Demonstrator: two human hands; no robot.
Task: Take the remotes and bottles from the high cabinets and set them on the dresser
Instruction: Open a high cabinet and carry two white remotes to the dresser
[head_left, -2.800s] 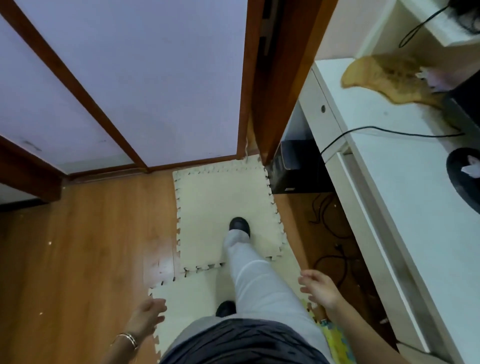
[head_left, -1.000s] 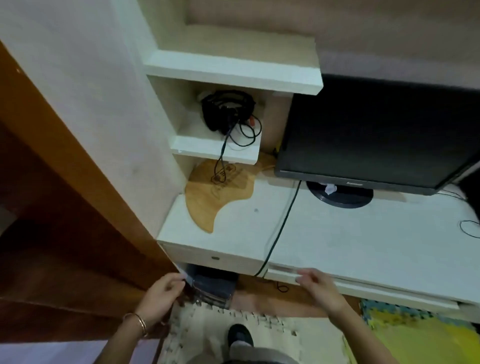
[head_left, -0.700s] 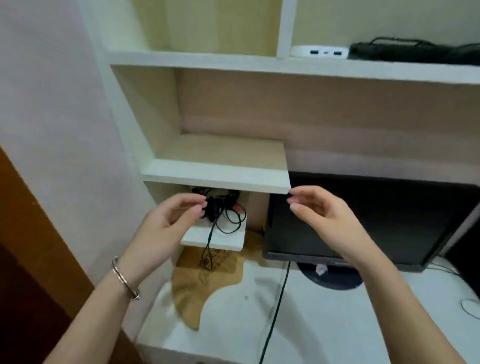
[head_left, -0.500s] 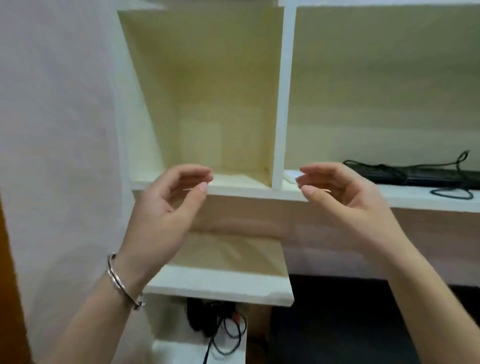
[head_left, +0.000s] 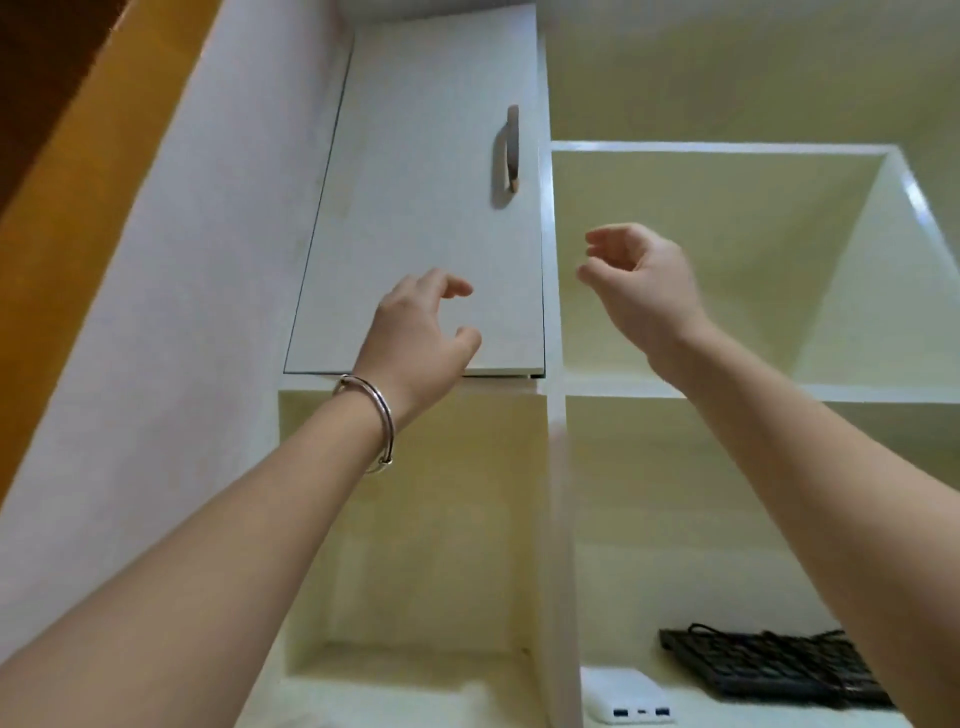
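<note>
Two empty hands, left hand (head_left: 421, 332), right hand (head_left: 641, 283), closed cabinet door (head_left: 426, 208), no legible writing

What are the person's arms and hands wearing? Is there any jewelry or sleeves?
Both arms are bare, with no sleeves showing and no gloves on the hands. The left hand has a thin, shiny silver bracelet around its wrist, a plain round bangle with a small knob at the bottom. The right hand wears nothing: no bracelet or watch. No rings can be seen on either hand.

Single head view, tilted steeply upward, close under cabinet door (head_left: 426, 208)
</note>
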